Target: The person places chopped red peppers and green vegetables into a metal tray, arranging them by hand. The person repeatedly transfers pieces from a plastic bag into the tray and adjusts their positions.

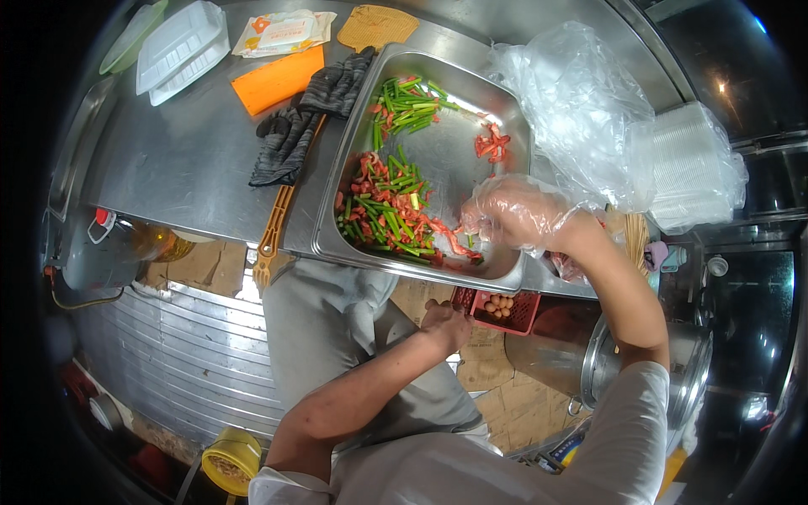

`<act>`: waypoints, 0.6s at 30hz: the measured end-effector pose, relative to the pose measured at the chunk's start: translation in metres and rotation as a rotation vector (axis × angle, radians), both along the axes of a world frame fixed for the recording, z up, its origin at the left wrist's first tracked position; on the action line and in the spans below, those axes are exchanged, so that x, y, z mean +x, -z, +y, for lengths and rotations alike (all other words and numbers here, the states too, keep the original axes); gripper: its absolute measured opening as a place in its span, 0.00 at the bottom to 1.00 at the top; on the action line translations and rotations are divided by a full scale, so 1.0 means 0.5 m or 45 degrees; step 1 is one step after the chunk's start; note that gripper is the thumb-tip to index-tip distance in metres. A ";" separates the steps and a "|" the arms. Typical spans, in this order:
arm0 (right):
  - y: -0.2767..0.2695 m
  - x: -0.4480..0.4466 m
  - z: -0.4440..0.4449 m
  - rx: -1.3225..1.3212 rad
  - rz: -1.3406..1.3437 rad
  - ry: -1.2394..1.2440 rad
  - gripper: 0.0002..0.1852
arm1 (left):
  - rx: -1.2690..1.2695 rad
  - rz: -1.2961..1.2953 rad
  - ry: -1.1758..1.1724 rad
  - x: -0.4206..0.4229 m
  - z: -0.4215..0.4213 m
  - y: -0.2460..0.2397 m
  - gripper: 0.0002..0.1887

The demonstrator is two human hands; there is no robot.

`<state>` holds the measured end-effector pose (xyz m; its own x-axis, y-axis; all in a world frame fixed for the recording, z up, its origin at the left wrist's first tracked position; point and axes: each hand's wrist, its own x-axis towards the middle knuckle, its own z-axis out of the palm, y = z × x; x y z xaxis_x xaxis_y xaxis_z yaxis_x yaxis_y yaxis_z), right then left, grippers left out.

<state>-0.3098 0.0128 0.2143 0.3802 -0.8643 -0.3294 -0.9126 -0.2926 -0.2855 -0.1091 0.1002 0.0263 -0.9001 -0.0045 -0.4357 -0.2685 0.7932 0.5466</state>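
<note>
A deep stainless steel tray (454, 142) holds two heaps of food. The larger heap of raw red meat strips with cut green stems (391, 211) lies near its front left, and a bundle of green stems with meat bits (413, 104) is at the back left. A small clump of raw meat (492, 142) sits at the right wall. My right hand (521, 211), in a clear plastic glove, reaches into the tray's right side, its fingers down beside meat strips; its grasp is hidden. My bare left hand (447, 325) is curled below the tray's front edge, beside a red plastic basket (526, 315); whether it holds anything is unclear.
Left of the tray lie dark knit gloves (284, 145), an orange long-handled fork (276, 221) and an orange sheet (278, 81). Clear plastic bags (574, 107) and stacked plastic containers (691, 167) stand at right. Eggs (499, 305) sit in the basket, near a metal pot (555, 353).
</note>
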 end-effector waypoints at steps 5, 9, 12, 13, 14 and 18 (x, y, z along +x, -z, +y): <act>0.026 0.011 0.005 -0.138 0.099 -0.114 0.06 | 0.018 -0.001 0.012 -0.001 0.000 0.000 0.19; 0.031 0.017 0.013 -0.118 0.313 -0.114 0.07 | 0.020 -0.014 0.008 -0.002 0.000 0.000 0.19; 0.017 0.029 0.018 -0.092 0.326 -0.124 0.08 | 0.009 -0.025 0.027 -0.004 -0.001 -0.003 0.20; 0.012 0.035 0.016 -0.084 0.331 -0.113 0.07 | 0.001 -0.030 0.035 -0.004 -0.002 -0.004 0.20; 0.009 0.043 0.013 -0.060 0.362 -0.087 0.05 | 0.003 -0.034 0.033 -0.004 -0.002 -0.005 0.20; -0.013 0.047 -0.006 -0.018 0.361 0.038 0.06 | -0.008 -0.024 0.029 -0.002 -0.003 -0.006 0.21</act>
<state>-0.2865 0.0099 0.2207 0.2487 -0.8791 -0.4067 -0.9638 -0.2663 -0.0136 -0.1099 0.0986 0.0291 -0.8915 0.0132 -0.4529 -0.2605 0.8029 0.5362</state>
